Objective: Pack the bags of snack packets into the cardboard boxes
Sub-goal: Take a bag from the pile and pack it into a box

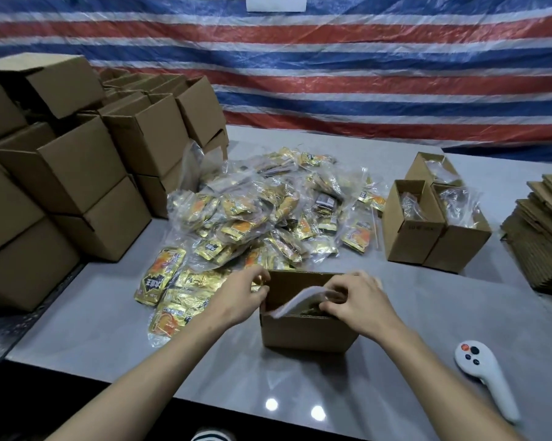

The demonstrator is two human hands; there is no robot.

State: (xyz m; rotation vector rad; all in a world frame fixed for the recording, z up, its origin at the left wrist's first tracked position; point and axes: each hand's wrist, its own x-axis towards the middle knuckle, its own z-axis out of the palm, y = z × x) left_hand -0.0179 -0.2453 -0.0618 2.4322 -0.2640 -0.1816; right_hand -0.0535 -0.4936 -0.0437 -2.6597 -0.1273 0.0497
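Striped tarpaulin in red, white and blue hangs behind a grey counter that carries all the things.

At the lower centre of the frame stands an open cardboard box, and both hands work at its mouth. A blurred pale strip, probably the top of a clear bag of snack packets, runs across the opening from the left rim up toward the right, with dark and gold contents under it inside the box. The right hand is over the right part of the opening, its fingers curled down on the bag's upper end; they seem to pinch or press it, but the blur hides the exact hold. The left hand is at the box's left wall, fingers bent around the upper left corner, most likely holding the box steady. So the bag lies directly below the right fingers, its long axis along the width of the box, and the right hand is the nearer one; my judgement is that the next move is a push straight down.

Just behind the box, at the centre of the frame, lies a large pile of bagged snack packets, not yet packed. At centre right stand three open boxes with bags already inside. Flat folded cartons are stacked at the right edge. Many cardboard boxes are stacked at the left. A white handheld controller lies at the lower right, well apart from the box.
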